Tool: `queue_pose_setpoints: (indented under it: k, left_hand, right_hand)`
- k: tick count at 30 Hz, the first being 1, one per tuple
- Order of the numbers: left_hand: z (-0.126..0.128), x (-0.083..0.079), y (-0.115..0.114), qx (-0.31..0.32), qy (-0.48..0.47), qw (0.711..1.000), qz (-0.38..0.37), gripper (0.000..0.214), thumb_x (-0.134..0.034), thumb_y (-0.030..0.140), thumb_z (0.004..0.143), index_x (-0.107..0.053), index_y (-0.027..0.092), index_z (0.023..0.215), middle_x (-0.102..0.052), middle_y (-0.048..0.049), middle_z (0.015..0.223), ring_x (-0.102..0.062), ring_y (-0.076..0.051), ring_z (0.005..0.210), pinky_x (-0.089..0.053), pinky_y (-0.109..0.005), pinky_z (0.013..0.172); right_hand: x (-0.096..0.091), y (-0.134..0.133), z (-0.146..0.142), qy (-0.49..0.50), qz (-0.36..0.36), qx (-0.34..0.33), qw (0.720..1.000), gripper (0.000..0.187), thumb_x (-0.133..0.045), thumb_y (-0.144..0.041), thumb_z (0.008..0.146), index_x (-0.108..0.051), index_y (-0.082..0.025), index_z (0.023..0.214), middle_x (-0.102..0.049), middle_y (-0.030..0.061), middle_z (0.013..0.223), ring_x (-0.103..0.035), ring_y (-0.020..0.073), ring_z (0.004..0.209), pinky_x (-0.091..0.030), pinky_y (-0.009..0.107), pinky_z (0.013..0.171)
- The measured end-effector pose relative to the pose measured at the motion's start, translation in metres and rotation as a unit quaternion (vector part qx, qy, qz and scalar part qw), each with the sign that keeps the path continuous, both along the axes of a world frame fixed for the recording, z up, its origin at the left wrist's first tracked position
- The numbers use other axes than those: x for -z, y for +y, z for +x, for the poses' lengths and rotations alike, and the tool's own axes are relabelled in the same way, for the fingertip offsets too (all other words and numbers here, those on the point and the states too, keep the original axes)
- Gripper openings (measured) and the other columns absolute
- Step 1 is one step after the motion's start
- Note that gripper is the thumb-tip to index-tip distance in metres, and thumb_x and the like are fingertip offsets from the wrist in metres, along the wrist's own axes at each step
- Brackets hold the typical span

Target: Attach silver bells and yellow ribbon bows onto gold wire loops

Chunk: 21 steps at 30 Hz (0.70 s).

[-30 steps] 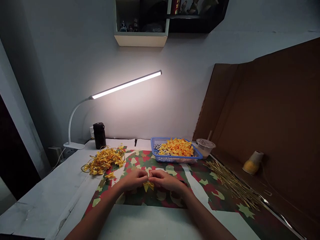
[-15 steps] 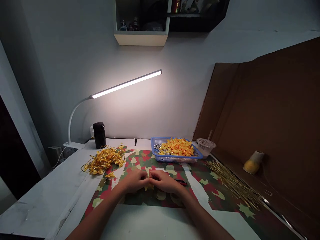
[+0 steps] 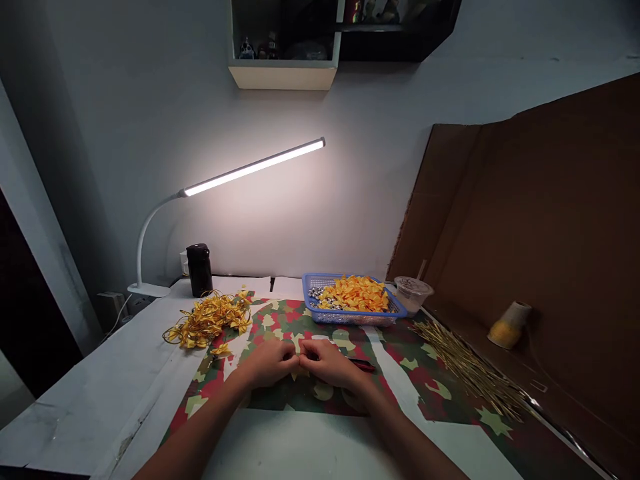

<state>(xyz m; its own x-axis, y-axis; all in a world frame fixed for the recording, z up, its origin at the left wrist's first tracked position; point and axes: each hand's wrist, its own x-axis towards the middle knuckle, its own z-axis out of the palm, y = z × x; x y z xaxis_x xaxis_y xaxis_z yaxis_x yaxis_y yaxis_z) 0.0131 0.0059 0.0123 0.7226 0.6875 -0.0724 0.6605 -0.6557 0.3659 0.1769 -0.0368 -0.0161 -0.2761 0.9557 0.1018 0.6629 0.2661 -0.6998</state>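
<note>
My left hand [image 3: 273, 362] and my right hand [image 3: 323, 361] meet over the patterned cloth, thumbs and fingertips pinched together. Whatever they hold is small and mostly hidden by the fingers; a yellowish bit shows just under them, but I cannot tell whether it is held or part of the cloth's pattern. Partly behind my right wrist lies a red and black tool [image 3: 363, 365], its kind unclear. Beyond the hands, a blue plastic basket [image 3: 350, 319] holds many yellow-orange ribbon bows [image 3: 357, 293] and small silvery bells or beads [image 3: 317, 293]. To the left is a tangled heap of golden ribbon bows on cords [image 3: 207, 321].
A bundle of thin golden cords or ties [image 3: 465, 367] lies at the right, near a lidded plastic cup with straw [image 3: 413, 293]. A thread cone [image 3: 509, 325] stands by the cardboard [image 3: 540, 220]. A black bottle [image 3: 199, 270] and a lit desk lamp [image 3: 255, 167] are behind.
Both hands stay pinched together in nearly the same place. The yellowish bit below the fingertips shows less than before. The camera view has shifted very slightly.
</note>
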Motion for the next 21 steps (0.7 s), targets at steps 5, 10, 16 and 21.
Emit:
queue_pose_setpoints:
  k: [5,10,16,21]
  left_hand:
    - [0.000,0.002,0.000,-0.002,-0.027,1.000,-0.016,0.021,-0.055,0.032,0.092,-0.062,0.013,0.093,-0.065,-0.0030,0.088,-0.063,-0.016,0.077,-0.053,-0.035,0.072]
    - [-0.001,0.004,0.003,-0.014,-0.123,0.991,-0.058,0.020,-0.055,0.032,0.091,-0.061,0.013,0.091,-0.063,-0.0026,0.087,-0.061,-0.016,0.076,-0.052,-0.034,0.071]
    - [-0.001,0.009,0.012,-0.018,-0.292,0.940,-0.173,0.027,-0.053,0.039,0.090,-0.051,0.015,0.101,-0.058,-0.0004,0.082,-0.056,-0.012,0.063,-0.047,-0.026,0.055]
    - [0.001,0.013,0.015,0.012,-0.355,0.900,-0.253,0.044,-0.067,0.043,0.075,-0.045,0.018,0.104,-0.052,0.0063,0.067,-0.047,-0.007,0.047,-0.039,-0.021,0.045]
  right_hand:
    - [0.003,0.000,0.000,0.018,0.012,0.001,1.000,0.019,-0.056,-0.031,0.093,-0.062,-0.013,0.098,-0.064,0.0030,0.093,-0.063,0.0152,0.078,-0.054,0.032,0.070]
    - [0.006,0.002,0.002,0.079,0.026,0.009,0.996,0.019,-0.056,-0.032,0.093,-0.062,-0.013,0.094,-0.064,0.0017,0.088,-0.062,0.0139,0.073,-0.053,0.031,0.067]
    - [0.003,0.005,0.008,0.191,0.039,0.026,0.980,0.025,-0.052,-0.035,0.095,-0.059,-0.013,0.086,-0.059,-0.0015,0.075,-0.057,0.0105,0.061,-0.049,0.025,0.057]
    - [0.002,0.006,0.009,0.255,0.041,0.014,0.966,0.027,-0.052,-0.037,0.094,-0.057,-0.014,0.081,-0.052,-0.0045,0.067,-0.049,0.0079,0.052,-0.043,0.022,0.050]
